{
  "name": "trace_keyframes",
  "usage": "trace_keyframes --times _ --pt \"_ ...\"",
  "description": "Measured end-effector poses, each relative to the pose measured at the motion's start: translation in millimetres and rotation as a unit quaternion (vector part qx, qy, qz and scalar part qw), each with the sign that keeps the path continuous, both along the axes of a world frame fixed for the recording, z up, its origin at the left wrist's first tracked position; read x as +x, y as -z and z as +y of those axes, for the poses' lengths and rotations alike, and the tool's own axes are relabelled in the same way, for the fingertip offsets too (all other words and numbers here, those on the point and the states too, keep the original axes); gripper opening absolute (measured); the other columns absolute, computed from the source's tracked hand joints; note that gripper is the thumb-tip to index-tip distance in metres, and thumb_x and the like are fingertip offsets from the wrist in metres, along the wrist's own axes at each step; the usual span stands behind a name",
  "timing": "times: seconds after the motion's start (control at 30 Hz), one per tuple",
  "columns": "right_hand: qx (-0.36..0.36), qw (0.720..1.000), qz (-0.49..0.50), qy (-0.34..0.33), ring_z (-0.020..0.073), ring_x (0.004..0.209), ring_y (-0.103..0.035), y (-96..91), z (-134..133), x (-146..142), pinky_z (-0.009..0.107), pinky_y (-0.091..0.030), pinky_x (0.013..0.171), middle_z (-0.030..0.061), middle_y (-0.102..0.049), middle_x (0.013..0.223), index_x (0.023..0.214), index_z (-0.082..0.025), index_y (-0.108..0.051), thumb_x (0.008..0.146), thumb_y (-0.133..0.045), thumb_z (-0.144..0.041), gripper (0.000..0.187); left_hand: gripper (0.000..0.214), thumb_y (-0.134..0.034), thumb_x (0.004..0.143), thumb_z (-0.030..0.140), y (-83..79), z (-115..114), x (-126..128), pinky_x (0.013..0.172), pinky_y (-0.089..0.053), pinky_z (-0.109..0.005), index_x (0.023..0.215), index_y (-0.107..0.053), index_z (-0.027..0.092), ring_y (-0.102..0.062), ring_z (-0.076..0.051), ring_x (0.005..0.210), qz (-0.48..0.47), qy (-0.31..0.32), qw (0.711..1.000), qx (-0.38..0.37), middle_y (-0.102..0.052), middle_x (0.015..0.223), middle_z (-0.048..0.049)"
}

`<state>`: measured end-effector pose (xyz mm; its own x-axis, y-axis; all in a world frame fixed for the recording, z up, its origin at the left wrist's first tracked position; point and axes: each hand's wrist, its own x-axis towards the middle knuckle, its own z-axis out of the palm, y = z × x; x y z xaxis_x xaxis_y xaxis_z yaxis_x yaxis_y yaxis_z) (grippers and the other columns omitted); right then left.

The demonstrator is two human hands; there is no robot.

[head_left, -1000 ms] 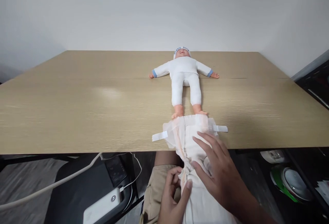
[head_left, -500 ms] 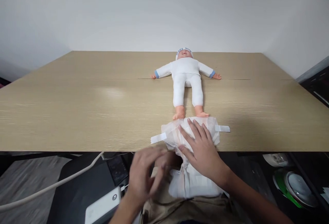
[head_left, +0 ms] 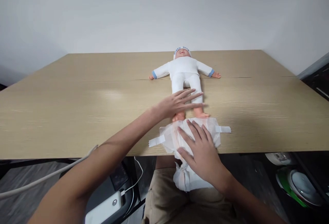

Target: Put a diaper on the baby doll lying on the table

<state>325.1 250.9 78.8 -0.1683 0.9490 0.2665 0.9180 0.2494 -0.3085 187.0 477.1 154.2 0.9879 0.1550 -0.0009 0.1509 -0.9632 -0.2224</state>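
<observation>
Your left hand (head_left: 177, 103) stretches over the legs of the doll (head_left: 183, 65), fingers apart, pointing to three o'clock. Your right hand (head_left: 200, 150) lies flat, fingers spread towards eleven, on the crumpled white diaper (head_left: 171, 138), tabs (head_left: 224, 129) out, overhanging the bench (head_left: 77, 114) at the doll's six o'clock.

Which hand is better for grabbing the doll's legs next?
Probably the left hand: it's open over the doll's legs, while the right hand lies on the diaper.
</observation>
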Motion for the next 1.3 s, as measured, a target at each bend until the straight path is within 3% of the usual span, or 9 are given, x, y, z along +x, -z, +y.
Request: trace_keyframes --times 0.17,0.3,0.37,0.47,0.63,0.73,0.87,1.07,1.3 --pt "0.002 1.000 0.001 -0.006 0.0356 0.174 -0.037 0.7 0 0 0.066 -0.032 0.140 0.0123 -0.041 0.187 0.177 -0.031 -0.050 0.116 -0.057 -0.047 0.063 0.086 -0.076 0.083 -0.003 9.2 13 10 0.142 -0.029 -0.053 0.162 -0.061 0.029 -0.037 -0.035 0.174 -0.055 0.056 0.996 -0.039 -0.039 0.188 -0.0063" --pt "0.004 1.000 0.004 -0.009 0.0348 0.174 -0.036 -0.1 0 0 0.066 -0.031 0.140 0.0110 -0.040 0.187 0.176 -0.031 -0.051 0.115 -0.060 -0.046 0.063 0.035 -0.066 0.107 0.019 24.3 23 18 0.132 -0.038 -0.051 0.141 -0.073 0.027 -0.059 -0.033 0.151 -0.124 0.083 0.987 -0.056 -0.067 0.167 -0.0081" --pt "0.002 1.000 0.008 -0.011 0.0340 0.174 -0.036 -1.1 2 1 0.065 -0.032 0.141 0.0100 -0.039 0.188 0.175 -0.031 -0.052 0.114 -0.062 -0.045 0.063 0.027 -0.061 0.112 0.028 26.5 26 22 0.126 -0.040 -0.049 0.136 -0.075 0.028 -0.063 -0.032 0.142 -0.142 0.093 0.983 -0.069 -0.073 0.158 -0.0086" --pt "-0.012 1.000 0.013 -0.012 0.0334 0.175 -0.035 -3.2 7 2 0.064 -0.032 0.141 0.0079 -0.036 0.189 0.175 -0.032 -0.052 0.113 -0.063 -0.044 0.064 0.028 -0.057 0.114 0.033 16.2 27 26 0.120 -0.043 -0.048 0.135 -0.075 0.027 -0.064 -0.032 0.135 -0.155 0.098 0.977 -0.105 -0.075 0.155 -0.0094" --pt "-0.059 0.998 0.017 -0.031 0.0313 0.176 -0.032 -8.5 29 8 0.063 -0.032 0.142 0.0058 -0.035 0.190 0.178 -0.034 -0.047 0.116 -0.060 -0.049 0.065 0.035 -0.052 0.110 0.030 -28.0 31 27 0.115 -0.047 -0.046 0.139 -0.072 0.022 -0.062 -0.032 0.134 -0.183 0.072 0.961 -0.197 -0.077 0.146 -0.0114" --pt "-0.081 0.995 0.018 -0.047 0.0299 0.179 -0.026 -12.6 48 13 0.063 -0.028 0.145 0.0064 -0.032 0.191 0.180 -0.033 -0.043 0.119 -0.055 -0.050 0.065 0.040 -0.057 0.103 0.022 -53.7 38 27 0.113 -0.051 -0.044 0.139 -0.072 0.022 -0.063 -0.030 0.134 -0.213 0.052 0.945 -0.244 -0.078 0.141 -0.0091" --pt "-0.104 0.993 0.020 -0.046 0.0307 0.180 -0.023 -18.3 84 19 0.063 -0.022 0.146 0.0085 -0.029 0.192 0.181 -0.030 -0.041 0.120 -0.048 -0.057 0.067 0.038 -0.070 0.096 0.027 -75.8 50 26 0.108 -0.056 -0.043 0.133 -0.075 0.024 -0.068 -0.028 0.125 -0.256 0.041 0.926 -0.276 -0.080 0.134 -0.0054" --pt "-0.107 0.994 0.007 -0.015 0.0347 0.178 -0.027 -18.6 149 24 0.064 -0.019 0.146 0.0115 -0.032 0.191 0.181 -0.027 -0.043 0.119 -0.049 -0.058 0.069 0.041 -0.075 0.092 0.021 -91.6 59 18 0.105 -0.060 -0.042 0.133 -0.075 0.017 -0.074 -0.027 0.117 -0.298 0.051 0.894 -0.329 -0.080 0.132 -0.0084" --pt "-0.033 0.999 -0.022 0.001 0.0436 0.172 -0.034 -1.3 220 26 0.072 -0.024 0.140 0.0138 -0.045 0.184 0.173 -0.028 -0.055 0.118 -0.052 -0.057 0.062 0.037 -0.083 0.094 0.020 -91.9 71 11 0.108 -0.059 -0.036 0.129 -0.073 0.021 -0.072 -0.022 0.127 -0.331 0.089 0.869 -0.357 -0.078 0.137 -0.0062"
